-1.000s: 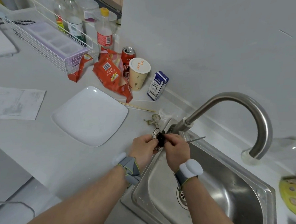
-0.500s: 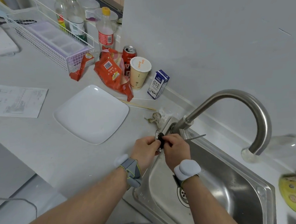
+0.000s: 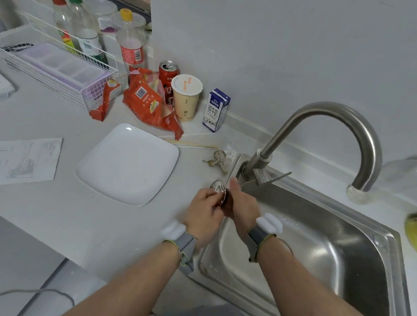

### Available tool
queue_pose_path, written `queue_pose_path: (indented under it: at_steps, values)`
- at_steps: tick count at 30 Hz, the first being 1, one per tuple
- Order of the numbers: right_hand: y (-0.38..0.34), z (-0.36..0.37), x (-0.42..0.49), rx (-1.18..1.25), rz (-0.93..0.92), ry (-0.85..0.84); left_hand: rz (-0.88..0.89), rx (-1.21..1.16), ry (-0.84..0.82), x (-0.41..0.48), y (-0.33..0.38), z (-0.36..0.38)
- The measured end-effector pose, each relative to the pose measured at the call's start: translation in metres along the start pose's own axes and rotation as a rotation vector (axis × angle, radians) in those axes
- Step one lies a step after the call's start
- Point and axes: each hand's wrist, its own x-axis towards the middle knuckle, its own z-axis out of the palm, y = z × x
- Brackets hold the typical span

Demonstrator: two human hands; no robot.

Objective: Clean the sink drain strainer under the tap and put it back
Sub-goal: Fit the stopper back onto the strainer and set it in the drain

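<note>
Here both the left hand point(image 3: 204, 210) and right hand point(image 3: 243, 205) grip the strainer point(image 3: 219, 188), largely hiding it.

3 bottles point(image 3: 130, 41), 1 can point(image 3: 168, 81), 1 cup point(image 3: 187, 97), 1 carton point(image 3: 216, 110), 1 plate point(image 3: 128, 164).

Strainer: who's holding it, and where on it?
Both hands: left hand pinches the strainer at its rim, right hand is at the dark underside part; exact finger contact there is hidden.
</note>
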Motion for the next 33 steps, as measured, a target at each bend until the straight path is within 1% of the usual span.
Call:
queue_pose_path:
  at_steps: [1, 3, 4, 6, 7, 8, 9, 10, 13, 14, 17, 22, 26, 28, 31, 32, 33]
  values:
    - [0.004, 0.000, 0.002, 0.009, 0.024, -0.003, 0.040, 0.068, -0.038, 0.000, 0.000, 0.000]
    - [0.007, 0.003, 0.002, -0.059, 0.022, 0.034, 0.079, 0.087, -0.069, 0.000, -0.003, -0.007]
    - [0.009, 0.001, 0.005, -0.078, 0.020, 0.073, 0.069, 0.080, -0.032, 0.003, -0.003, -0.012]
    - [0.009, -0.006, 0.010, -0.119, 0.034, 0.123, -0.045, 0.066, 0.168, 0.016, -0.013, -0.020]
    - [0.009, -0.009, 0.011, -0.101, 0.041, 0.134, -0.106, 0.099, 0.260, 0.025, -0.020, -0.024]
    - [0.008, -0.010, 0.012, -0.076, 0.046, 0.143, -0.152, 0.174, 0.301, 0.033, -0.027, -0.028]
    - [0.008, -0.010, 0.013, -0.061, 0.049, 0.150, -0.173, 0.259, 0.286, 0.040, -0.034, -0.030]
    - [0.007, -0.011, 0.012, -0.050, 0.055, 0.154, -0.174, 0.341, 0.232, 0.045, -0.041, -0.032]
    - [0.006, -0.012, 0.016, -0.011, 0.089, 0.172, -0.084, 0.582, 0.022, 0.047, -0.054, -0.026]
    - [0.006, -0.012, 0.016, 0.003, 0.101, 0.177, -0.042, 0.648, -0.024, 0.045, -0.058, -0.024]
    - [0.006, -0.011, 0.017, 0.058, 0.113, 0.189, 0.057, 0.749, -0.080, 0.043, -0.061, -0.015]
    - [0.002, -0.014, 0.019, 0.062, 0.112, 0.218, 0.153, 0.728, -0.014, 0.031, -0.053, -0.012]
    - [0.001, -0.014, 0.019, 0.038, 0.125, 0.235, 0.384, 0.731, 0.078, 0.017, -0.041, -0.010]
    - [0.000, -0.015, 0.020, 0.047, 0.127, 0.250, 0.417, 0.728, 0.138, 0.018, -0.036, -0.005]
    - [-0.003, -0.014, 0.019, 0.022, 0.109, 0.222, 0.390, 0.621, 0.198, 0.022, -0.029, -0.007]
    - [-0.005, -0.014, 0.018, 0.027, 0.098, 0.211, 0.425, 0.606, 0.210, 0.023, -0.026, -0.008]
    - [-0.007, -0.014, 0.017, 0.052, 0.090, 0.193, 0.500, 0.618, 0.228, 0.024, -0.023, -0.008]
